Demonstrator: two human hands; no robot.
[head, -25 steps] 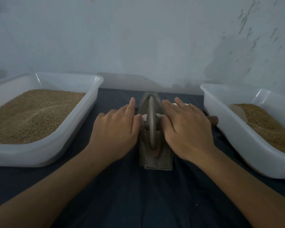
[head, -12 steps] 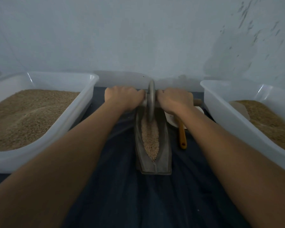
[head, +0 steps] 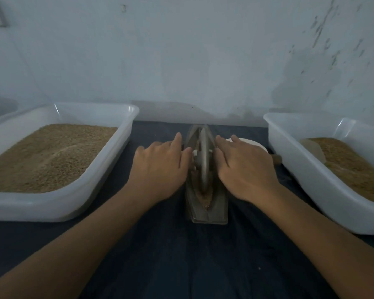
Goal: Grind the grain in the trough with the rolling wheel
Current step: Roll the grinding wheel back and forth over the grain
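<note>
Lying lengthwise away from the viewer on dark cloth point(head: 181, 266): one trough point(head: 209, 212), grain point(head: 206, 200) at its near tip. One rolling wheel point(head: 203, 160) stood upright in its middle. Left hand point(head: 160, 169) and right hand point(head: 244, 169) pressed the axle, fingers straight, together. Two grain-filled tubs point(head: 58, 208) point(head: 324, 186) flanked the trough, apart; one white dish point(head: 251, 143) beyond the right hand.
</note>
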